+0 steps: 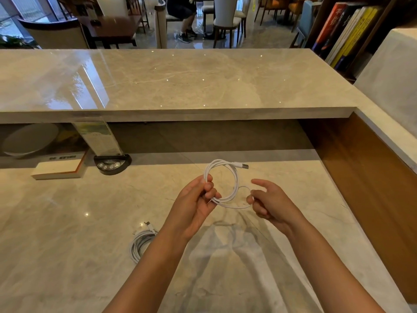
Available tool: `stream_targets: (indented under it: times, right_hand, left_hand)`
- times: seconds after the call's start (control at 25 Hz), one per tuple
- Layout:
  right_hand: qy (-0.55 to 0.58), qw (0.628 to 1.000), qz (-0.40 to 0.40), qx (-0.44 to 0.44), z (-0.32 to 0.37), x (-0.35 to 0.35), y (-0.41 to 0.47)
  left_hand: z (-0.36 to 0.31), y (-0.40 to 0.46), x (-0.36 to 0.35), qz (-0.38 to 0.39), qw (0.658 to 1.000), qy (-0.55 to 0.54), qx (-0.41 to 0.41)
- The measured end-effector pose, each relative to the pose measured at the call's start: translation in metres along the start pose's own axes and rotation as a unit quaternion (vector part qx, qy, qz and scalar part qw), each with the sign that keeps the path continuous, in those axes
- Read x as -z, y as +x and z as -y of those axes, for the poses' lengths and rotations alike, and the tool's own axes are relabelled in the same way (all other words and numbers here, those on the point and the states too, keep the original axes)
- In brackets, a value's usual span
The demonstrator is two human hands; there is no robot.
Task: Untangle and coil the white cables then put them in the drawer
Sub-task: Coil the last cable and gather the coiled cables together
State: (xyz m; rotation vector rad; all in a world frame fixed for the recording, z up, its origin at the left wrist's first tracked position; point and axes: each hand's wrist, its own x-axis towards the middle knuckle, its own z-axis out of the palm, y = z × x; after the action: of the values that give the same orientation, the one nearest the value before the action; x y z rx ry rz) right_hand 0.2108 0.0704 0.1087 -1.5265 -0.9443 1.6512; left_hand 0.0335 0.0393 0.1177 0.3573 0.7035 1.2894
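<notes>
The left hand (pixel 198 199) pinched a looped white cable (pixel 228 184) above the marble counter (pixel 67 222), its USB plug (pixel 242 166) pointing right. The right hand (pixel 268 202) gripped the cable's loose end. A second coiled cable (pixel 141 243) lay near-left.

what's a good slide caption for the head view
Both hands wind a white cable into a loop above the marble desk; a second coil lies beside.

One white cable (pixel 234 184) is wound into a round loop held up above the marble desk, its USB plug (pixel 242 166) poking out at the top right, while a second white cable (pixel 141 243) lies already coiled flat on the desk, lower left.
</notes>
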Motion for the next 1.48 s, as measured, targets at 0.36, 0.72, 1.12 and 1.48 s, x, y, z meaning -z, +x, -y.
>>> stream_targets:
  times: [0.36,0.72,1.12,1.48]
  right_hand:
    - [-0.028,0.999,-0.027,-0.011,-0.011,0.012,0.005]
    - [-0.219,0.972,0.005,0.088,-0.027,0.005,0.003]
    - [-0.008,0.978,0.082,0.194,-0.025,-0.020,-0.015]
    - [-0.148,0.897,-0.102,0.403,-0.038,-0.029,-0.021]
  left_hand:
    - [0.003,0.001,0.006,-0.027,0.999,0.017,0.022]
    - [0.011,0.002,0.009,-0.030,0.998,0.035,0.045]
    - [0.014,0.000,0.006,-0.043,0.996,0.042,0.066]
    - [0.018,0.001,0.006,-0.054,0.996,0.049,0.053]
